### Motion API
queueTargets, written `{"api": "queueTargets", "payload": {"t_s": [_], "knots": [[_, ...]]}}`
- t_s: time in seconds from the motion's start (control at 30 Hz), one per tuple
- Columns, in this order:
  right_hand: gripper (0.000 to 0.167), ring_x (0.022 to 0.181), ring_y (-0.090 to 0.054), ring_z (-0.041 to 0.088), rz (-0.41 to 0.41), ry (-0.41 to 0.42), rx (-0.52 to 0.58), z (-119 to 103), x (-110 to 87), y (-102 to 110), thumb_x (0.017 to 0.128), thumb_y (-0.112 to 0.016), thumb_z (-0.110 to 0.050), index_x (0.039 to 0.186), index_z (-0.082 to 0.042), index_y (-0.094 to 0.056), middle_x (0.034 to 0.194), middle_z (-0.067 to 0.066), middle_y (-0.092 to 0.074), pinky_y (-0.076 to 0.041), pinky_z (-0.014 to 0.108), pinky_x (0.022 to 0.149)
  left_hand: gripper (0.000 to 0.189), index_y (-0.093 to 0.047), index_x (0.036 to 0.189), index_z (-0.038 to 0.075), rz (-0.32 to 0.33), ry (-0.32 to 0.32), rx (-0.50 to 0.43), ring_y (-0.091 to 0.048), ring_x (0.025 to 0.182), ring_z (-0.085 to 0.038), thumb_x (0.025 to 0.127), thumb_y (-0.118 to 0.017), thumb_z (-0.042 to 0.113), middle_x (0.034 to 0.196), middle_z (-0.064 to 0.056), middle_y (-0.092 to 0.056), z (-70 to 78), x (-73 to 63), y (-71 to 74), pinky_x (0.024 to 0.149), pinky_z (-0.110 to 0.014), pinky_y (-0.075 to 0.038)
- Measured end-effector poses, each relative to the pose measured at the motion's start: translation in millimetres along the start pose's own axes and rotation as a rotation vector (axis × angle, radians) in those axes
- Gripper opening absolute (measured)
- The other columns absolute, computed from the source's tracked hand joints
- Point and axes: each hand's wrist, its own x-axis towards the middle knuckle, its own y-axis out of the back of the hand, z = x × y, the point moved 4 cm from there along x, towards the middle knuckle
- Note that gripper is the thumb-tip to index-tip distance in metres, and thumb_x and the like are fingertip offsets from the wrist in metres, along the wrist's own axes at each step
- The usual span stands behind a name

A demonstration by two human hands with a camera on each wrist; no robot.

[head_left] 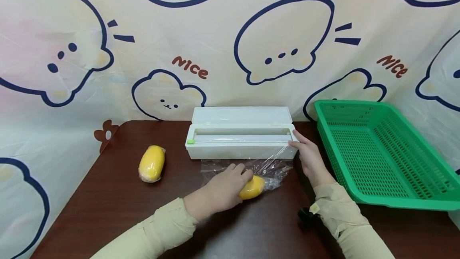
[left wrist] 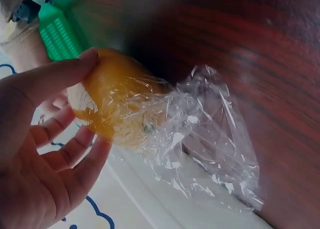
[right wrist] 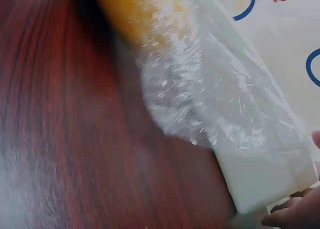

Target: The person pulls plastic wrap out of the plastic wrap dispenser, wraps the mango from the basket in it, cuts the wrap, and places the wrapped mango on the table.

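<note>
My left hand [head_left: 228,185] grips a yellow oval fruit [head_left: 252,187] just in front of a white cling film dispenser [head_left: 242,152]. In the left wrist view the thumb and curled fingers hold the fruit [left wrist: 122,96] from both sides. Clear cling film [left wrist: 210,134] covers part of it and bunches up at one end. From there the film [right wrist: 250,109] runs to the dispenser, as the right wrist view shows. My right hand [head_left: 312,159] holds the dispenser's right end, thumb at the front edge. The dispenser's lid [head_left: 242,115] stands up, showing the film roll [head_left: 240,138] inside.
Another yellow fruit [head_left: 152,164], wrapped in film, lies on the dark brown table [head_left: 118,207] to the left. A green plastic basket [head_left: 363,159] stands at the right, close to my right forearm. Behind the table hangs a printed cloth [head_left: 223,39].
</note>
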Motion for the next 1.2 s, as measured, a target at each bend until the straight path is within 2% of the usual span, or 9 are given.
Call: {"api": "queueTargets", "payload": {"t_s": [0.37,0.47,0.57,0.67,0.8,0.9,1.03,1.1,1.2], "knots": [[0.054,0.154,-0.013,0.021,-0.015,0.031,0.227,-8,-5.9,0,0.107,-0.036,-0.004,0.161,-0.003,-0.026,0.169,0.009,-0.018,-0.002,0.039,0.123,0.045,-0.063,0.111,0.007,0.018,-0.027,-0.133,-0.054,0.091,-0.023,0.074,-0.088,0.012,0.102,-0.006,-0.057,-10.7,2.7,3.3,0.081,-0.034,-0.05],[0.049,0.151,-0.024,0.02,0.098,0.13,0.209,-15,-8.6,2,0.107,-0.039,-0.003,0.155,0.002,-0.038,0.165,0.012,-0.031,-0.013,0.036,0.123,0.045,-0.064,0.112,0.007,-0.002,-0.022,-0.157,-0.055,0.092,-0.023,0.074,-0.087,0.013,0.102,-0.006,-0.058,-13.6,5.2,2.5,0.082,-0.034,-0.05],[0.04,0.147,-0.034,0.019,0.205,0.27,0.098,-24,-16.0,-3,0.104,-0.047,0.001,0.143,0.007,-0.054,0.156,0.014,-0.045,-0.025,0.035,0.12,0.044,-0.066,0.113,0.007,-0.025,-0.004,-0.187,-0.057,0.095,-0.022,0.075,-0.086,0.014,0.105,-0.006,-0.061,-18.2,8.4,2.2,0.084,-0.034,-0.05],[0.032,0.14,-0.045,0.018,0.204,0.4,-0.011,-33,-25.1,-14,0.101,-0.053,0.005,0.131,0.011,-0.061,0.146,0.02,-0.053,-0.036,0.031,0.113,0.043,-0.067,0.114,0.007,-0.037,0.013,-0.22,-0.058,0.097,-0.022,0.075,-0.085,0.014,0.109,-0.006,-0.063,-22.7,10.7,3.3,0.085,-0.034,-0.05],[0.021,0.108,-0.063,0.013,0.102,0.539,-0.222,-39,-38.2,-30,0.095,-0.06,0.009,0.113,0.009,-0.07,0.12,0.022,-0.069,-0.049,0.02,0.089,0.043,-0.068,0.115,0.006,-0.05,0.024,-0.267,-0.058,0.096,-0.021,0.076,-0.084,0.015,0.109,-0.006,-0.064,-27.4,12.4,3.8,0.084,-0.034,-0.05],[0.017,0.086,-0.062,0.013,-0.102,0.653,-0.491,-36,-49.2,-46,0.09,-0.063,0.008,0.1,0.002,-0.076,0.101,0.012,-0.074,-0.05,0.022,0.073,0.043,-0.068,0.116,0.006,-0.063,0.036,-0.316,-0.058,0.093,-0.018,0.077,-0.083,0.013,0.109,-0.005,-0.066,-31.5,13.5,4.4,0.083,-0.032,-0.049],[0.02,0.09,-0.063,0.018,-0.443,0.755,-0.765,-21,-62.6,-68,0.087,-0.068,0.006,0.1,-0.007,-0.075,0.101,0.001,-0.071,-0.054,0.034,0.08,0.04,-0.067,0.118,0.005,-0.076,0.055,-0.403,-0.057,0.089,-0.014,0.081,-0.081,0.012,0.107,-0.003,-0.069,-38.3,13.8,4.4,0.081,-0.03,-0.048],[0.022,0.099,-0.063,0.019,-0.525,0.775,-0.867,-11,-66.2,-75,0.086,-0.073,0.002,0.105,-0.009,-0.074,0.106,0.0,-0.069,-0.053,0.038,0.088,0.037,-0.066,0.119,0.005,-0.085,0.068,-0.446,-0.058,0.089,-0.013,0.085,-0.079,0.012,0.108,-0.003,-0.07,-41.9,13.2,3.3,0.081,-0.03,-0.048],[0.034,0.105,-0.06,0.021,-0.554,0.801,-0.964,-1,-68.7,-83,0.081,-0.083,-0.005,0.112,-0.008,-0.07,0.113,0.002,-0.064,-0.051,0.041,0.093,0.035,-0.064,0.121,0.006,-0.104,0.094,-0.5,-0.06,0.094,-0.014,0.09,-0.076,0.013,0.113,-0.005,-0.07,-47.3,11.5,1.6,0.085,-0.033,-0.049]]}}
